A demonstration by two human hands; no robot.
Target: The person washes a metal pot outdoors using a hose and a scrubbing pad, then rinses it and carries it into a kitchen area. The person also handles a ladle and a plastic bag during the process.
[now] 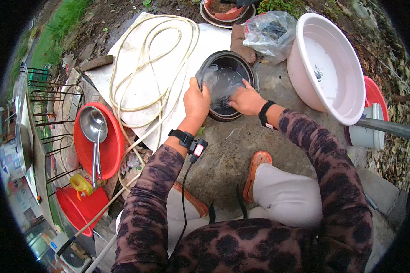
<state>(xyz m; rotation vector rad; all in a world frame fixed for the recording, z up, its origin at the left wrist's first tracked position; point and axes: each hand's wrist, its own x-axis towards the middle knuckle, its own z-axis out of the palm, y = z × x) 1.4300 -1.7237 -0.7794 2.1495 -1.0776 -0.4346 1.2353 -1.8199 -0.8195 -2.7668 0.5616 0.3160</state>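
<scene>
In front of me a round dark pot (227, 73) stands on the ground, with cloudy water inside. My left hand (197, 100) grips its left rim, thumb on the inside edge. My right hand (247, 100) is at the right side of the opening, fingers bent down over a dark, mesh-like scrubber or patch of bubbles near the lower inner wall; which of these it is I cannot tell. Its fingertips are partly hidden. Each wrist wears a black band, and a cable hangs from the device on the left one.
A coiled hose (136, 71) lies on a white sheet (171, 44). Left are a red basin (118, 160) with a metal ladle (95, 128) and a yellow bottle (81, 184). Right stand a large pink basin (295, 73) and a bucket (365, 134). A plastic bag (271, 34) rests beside a brick (239, 41).
</scene>
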